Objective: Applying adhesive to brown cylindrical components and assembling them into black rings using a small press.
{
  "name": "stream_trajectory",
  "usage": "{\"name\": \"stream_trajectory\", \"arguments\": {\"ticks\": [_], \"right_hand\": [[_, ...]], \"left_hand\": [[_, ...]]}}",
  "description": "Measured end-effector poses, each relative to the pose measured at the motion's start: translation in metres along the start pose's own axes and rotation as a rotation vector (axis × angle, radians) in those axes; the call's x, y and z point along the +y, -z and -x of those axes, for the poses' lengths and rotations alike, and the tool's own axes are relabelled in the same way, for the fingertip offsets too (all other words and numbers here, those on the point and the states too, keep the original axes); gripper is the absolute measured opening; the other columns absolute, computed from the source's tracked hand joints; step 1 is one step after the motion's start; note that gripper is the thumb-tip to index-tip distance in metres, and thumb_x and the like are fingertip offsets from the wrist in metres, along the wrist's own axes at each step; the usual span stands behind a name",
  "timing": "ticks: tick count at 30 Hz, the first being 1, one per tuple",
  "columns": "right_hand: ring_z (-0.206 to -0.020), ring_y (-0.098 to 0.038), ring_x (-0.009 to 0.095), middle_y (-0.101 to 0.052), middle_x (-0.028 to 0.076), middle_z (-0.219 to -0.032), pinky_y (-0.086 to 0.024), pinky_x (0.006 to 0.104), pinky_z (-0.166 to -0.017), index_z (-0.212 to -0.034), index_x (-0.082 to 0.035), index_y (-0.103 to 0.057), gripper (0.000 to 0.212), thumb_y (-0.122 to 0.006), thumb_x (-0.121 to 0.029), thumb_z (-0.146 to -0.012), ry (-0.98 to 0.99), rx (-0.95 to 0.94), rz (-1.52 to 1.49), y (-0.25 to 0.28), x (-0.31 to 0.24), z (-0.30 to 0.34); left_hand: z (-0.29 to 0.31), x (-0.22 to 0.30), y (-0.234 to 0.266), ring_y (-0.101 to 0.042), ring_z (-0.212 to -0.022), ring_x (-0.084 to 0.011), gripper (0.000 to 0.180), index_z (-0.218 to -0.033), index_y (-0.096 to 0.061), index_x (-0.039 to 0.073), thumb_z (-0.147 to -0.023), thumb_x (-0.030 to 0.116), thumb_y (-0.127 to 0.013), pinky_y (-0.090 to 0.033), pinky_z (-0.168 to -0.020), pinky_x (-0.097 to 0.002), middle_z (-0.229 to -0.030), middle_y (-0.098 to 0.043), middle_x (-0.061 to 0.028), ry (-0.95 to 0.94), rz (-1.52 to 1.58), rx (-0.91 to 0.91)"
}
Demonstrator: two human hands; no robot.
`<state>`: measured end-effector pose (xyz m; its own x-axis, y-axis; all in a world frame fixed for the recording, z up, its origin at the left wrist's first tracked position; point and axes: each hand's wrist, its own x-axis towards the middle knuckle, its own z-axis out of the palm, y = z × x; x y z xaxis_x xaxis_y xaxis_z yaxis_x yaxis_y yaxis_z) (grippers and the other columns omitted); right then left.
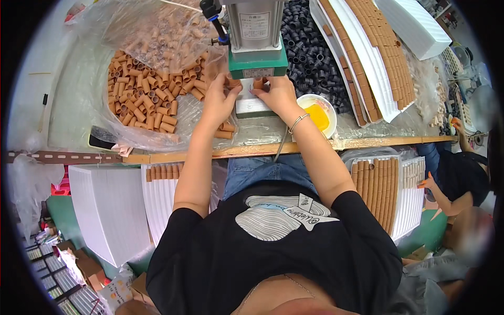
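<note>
My left hand [219, 100] is closed with a short brown tube [233, 82] between thumb and fingers, at the left side of a small press. Pinched in my right hand [279, 96] is another brown tube [258, 83], upright beneath the green block [257, 67] of the press. Under both hands lies the pale metal base [252, 106] of the press. A heap of brown tubes [149, 100] spreads over clear plastic sheeting to the left. Black ring-like parts [312, 58] are piled to the right of the press.
A white bowl [332, 119] with yellow contents stands by my right wrist. White ridged trays with rows of brown tubes [388, 58] lie at the right; another tray [375, 194] sits below the wooden table edge [247, 151]. A dark phone-like object [102, 137] lies left. A co-worker's hand [428, 181] is at right.
</note>
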<state>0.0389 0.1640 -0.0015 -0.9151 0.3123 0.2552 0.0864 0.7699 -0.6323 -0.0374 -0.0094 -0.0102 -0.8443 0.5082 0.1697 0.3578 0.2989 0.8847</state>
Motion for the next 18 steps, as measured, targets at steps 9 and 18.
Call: {"name": "stream_trajectory", "arguments": {"ticks": [9,18], "right_hand": [[-0.087,-0.059,0.029,-0.061,0.014,-0.098,-0.047,0.0373,-0.076,-0.104,0.0,-0.066,0.048,-0.081,-0.03,-0.07,0.152,-0.008,-0.083,0.041,-0.008,0.056],[-0.058,-0.048,0.008,-0.063,0.002,-0.076,-0.04,0.0223,-0.053,-0.103,-0.001,-0.067,0.032,-0.077,-0.005,-0.073,-0.051,-0.637,-0.403,0.088,-0.016,0.159]], "left_hand": [[0.12,0.004,0.051,-0.056,-0.082,-0.0142,0.032,-0.118,-0.05,0.002,-0.088,0.012,-0.056,-0.047,-0.07,-0.0263,-0.102,-0.059,-0.0082,0.201,0.775,0.026],[0.385,-0.095,0.156,-0.033,-0.046,-0.0062,0.025,-0.072,-0.041,0.019,-0.087,0.02,-0.06,-0.027,-0.042,-0.022,-0.058,-0.034,0.0073,0.693,0.811,0.892]]}}
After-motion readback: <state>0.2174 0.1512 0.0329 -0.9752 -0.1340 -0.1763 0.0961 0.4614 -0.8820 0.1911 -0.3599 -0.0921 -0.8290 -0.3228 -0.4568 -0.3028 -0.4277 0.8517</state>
